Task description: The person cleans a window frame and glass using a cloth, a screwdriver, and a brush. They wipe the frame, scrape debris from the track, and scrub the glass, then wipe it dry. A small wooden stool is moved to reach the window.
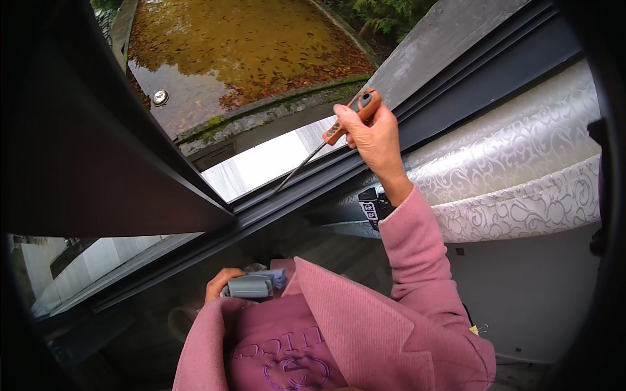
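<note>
My right hand (372, 133) grips the orange and black handle of a screwdriver (336, 127). Its thin metal shaft slants down to the left, and the tip meets the dark sliding-window track (287, 186). Close to my body at the lower left, my left hand (222, 283) is curled around a grey, box-like item (251, 287) whose kind I cannot make out. A crumpled blue-grey cloth-like piece (279, 277) lies against that item. Part of my left hand is hidden behind the grey item and my pink coat.
A dark window panel (117, 169) stands on the left, beside the track. White patterned curtain fabric (508, 169) bulges along the right. Outside, beyond the sill, lies a leaf-strewn pool of brown water (261, 39) with a mossy edge (261, 117).
</note>
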`<state>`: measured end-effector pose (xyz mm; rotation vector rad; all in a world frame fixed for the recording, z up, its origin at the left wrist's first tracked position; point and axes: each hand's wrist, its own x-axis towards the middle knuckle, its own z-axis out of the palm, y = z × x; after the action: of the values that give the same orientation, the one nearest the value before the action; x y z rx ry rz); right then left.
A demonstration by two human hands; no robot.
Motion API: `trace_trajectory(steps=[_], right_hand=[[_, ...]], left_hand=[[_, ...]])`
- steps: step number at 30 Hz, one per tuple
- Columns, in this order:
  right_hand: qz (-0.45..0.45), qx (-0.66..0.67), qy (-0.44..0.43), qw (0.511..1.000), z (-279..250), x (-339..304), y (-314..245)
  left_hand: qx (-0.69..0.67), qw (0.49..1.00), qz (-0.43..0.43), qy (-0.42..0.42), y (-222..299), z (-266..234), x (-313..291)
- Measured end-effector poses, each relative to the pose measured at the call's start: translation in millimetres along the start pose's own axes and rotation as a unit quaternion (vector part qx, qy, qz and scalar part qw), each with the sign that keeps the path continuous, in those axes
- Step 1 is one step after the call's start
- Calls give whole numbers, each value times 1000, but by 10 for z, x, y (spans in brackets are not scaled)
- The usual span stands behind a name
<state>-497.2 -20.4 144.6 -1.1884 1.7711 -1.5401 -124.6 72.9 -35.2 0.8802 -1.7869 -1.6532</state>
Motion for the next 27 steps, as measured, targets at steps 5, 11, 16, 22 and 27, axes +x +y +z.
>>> trace_trajectory(steps=[5, 11, 16, 22, 27], right_hand=[[-38, 36, 2, 999, -29, -40, 33], [-56, -12, 21, 998, -61, -87, 46], [-164, -112, 89, 976, -359, -43, -248], [-132, -23, 22, 991, -160, -277, -161], [-148, -101, 95, 979, -326, -140, -51]], left_hand=[[12, 1000, 1, -6, -8, 2, 19], [12, 1000, 14, -7, 24, 44, 41], [3, 1000, 7, -5, 71, 68, 53], [3, 999, 29, -26, 134, 122, 108], [16, 1000, 18, 14, 209, 151, 196]])
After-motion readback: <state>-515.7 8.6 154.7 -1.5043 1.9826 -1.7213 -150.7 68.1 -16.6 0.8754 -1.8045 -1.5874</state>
